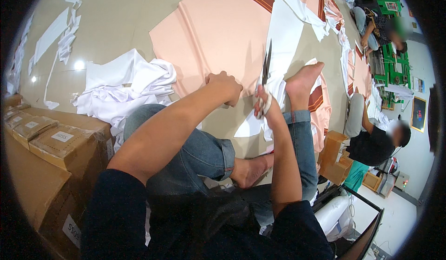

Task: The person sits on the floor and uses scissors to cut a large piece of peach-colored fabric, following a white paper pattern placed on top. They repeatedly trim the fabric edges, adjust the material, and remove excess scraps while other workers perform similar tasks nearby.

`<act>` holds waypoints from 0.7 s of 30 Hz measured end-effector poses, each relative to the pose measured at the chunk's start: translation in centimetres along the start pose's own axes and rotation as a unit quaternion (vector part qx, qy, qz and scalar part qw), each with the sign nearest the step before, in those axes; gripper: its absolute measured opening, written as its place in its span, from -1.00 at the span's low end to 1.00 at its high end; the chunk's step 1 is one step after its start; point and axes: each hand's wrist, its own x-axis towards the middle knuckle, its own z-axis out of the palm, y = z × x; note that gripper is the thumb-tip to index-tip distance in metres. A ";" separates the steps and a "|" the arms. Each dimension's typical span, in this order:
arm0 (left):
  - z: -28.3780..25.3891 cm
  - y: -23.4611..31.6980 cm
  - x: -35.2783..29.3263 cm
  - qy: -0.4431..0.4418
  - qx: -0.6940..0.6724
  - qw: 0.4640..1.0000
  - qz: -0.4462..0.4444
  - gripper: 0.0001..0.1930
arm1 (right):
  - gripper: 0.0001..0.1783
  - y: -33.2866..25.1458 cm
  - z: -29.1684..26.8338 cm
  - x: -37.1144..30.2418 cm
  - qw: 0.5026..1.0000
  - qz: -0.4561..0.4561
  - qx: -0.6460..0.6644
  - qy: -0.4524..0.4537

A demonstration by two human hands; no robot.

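A large peach cloth piece with a dark red striped band lies spread on the floor before me. At its near edge, my left hand is closed with curled fingers on the cloth. My right hand grips a pair of scissors, whose dark blades point away from me along the right edge of the peach piece. Beside the blades runs a long strip of white cloth. Part of the scissors' handles is hidden by my fingers.
Crumpled white cloth lies to my left, near stacked cardboard boxes. White scraps are scattered at far left. My bare foot rests right of the scissors. Two other people sit at right, by an open carton.
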 end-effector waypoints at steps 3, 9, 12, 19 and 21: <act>0.1 0.3 0.1 -0.007 -0.001 1.000 -0.002 -0.31 | -0.28 -1.7 -0.3 2.5 0.999 -0.018 -0.027 0.011; 0.0 0.3 -0.1 -0.040 -0.009 0.999 -0.004 -0.26 | -0.25 -3.1 -0.8 3.7 1.000 -0.012 0.000 -0.018; -0.1 0.3 -0.3 -0.053 -0.014 0.998 -0.010 -0.28 | -0.23 -4.7 -1.4 5.8 0.998 -0.022 0.040 -0.046; 0.0 0.4 -0.1 -0.075 -0.024 0.997 -0.016 -0.25 | -0.20 -6.1 -1.9 9.7 0.999 -0.037 -0.005 -0.019; 0.2 0.4 0.1 -0.050 -0.028 0.998 -0.014 -0.26 | -0.19 -6.8 -2.5 9.9 0.999 -0.006 0.029 -0.029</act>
